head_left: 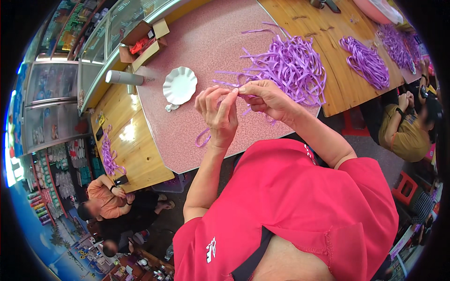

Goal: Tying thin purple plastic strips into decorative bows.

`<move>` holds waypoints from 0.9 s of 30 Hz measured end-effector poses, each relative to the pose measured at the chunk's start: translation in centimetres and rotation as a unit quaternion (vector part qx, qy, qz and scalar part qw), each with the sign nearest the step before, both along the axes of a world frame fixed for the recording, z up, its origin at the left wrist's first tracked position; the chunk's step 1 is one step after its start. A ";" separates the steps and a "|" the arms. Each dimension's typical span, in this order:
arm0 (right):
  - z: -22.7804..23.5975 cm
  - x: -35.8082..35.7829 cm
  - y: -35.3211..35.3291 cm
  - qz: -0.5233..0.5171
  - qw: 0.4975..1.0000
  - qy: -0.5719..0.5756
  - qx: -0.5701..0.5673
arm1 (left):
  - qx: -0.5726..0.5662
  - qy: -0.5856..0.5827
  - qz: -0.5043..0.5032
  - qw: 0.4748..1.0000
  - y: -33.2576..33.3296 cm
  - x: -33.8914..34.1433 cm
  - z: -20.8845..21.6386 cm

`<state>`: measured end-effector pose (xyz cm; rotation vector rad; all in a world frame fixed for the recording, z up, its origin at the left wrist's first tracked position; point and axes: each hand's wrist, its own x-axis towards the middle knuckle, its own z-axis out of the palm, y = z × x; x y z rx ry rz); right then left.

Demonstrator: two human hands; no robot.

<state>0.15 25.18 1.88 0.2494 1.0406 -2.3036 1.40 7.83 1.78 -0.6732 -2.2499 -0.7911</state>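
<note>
Over the pink speckled tabletop (187, 140) both my hands meet fingertip to fingertip. My left hand (218, 112) pinches a thin purple ribbon (224, 83) between thumb and finger. From the other side my right hand (268, 99) is closed on the same ribbon, thumb against forefinger. What lies exactly between the fingertips is too small to make out. A purple loop (202, 137) shows beside my left wrist. Just beyond my right hand spreads a large tangled pile of purple ribbons (295, 65).
A white scalloped dish (180, 85), a pale cylindrical bottle (124, 77) and an open cardboard box (146, 44) stand at the left. More ribbon bundles (365, 63) lie on the wooden table at right. Seated people (110, 199) are at the left, others at the right.
</note>
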 end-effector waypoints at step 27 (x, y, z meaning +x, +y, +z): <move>-1.7 0.6 -0.9 -0.131 0.887 0.351 0.272 | 0.255 -0.333 -0.018 0.908 0.5 0.5 0.7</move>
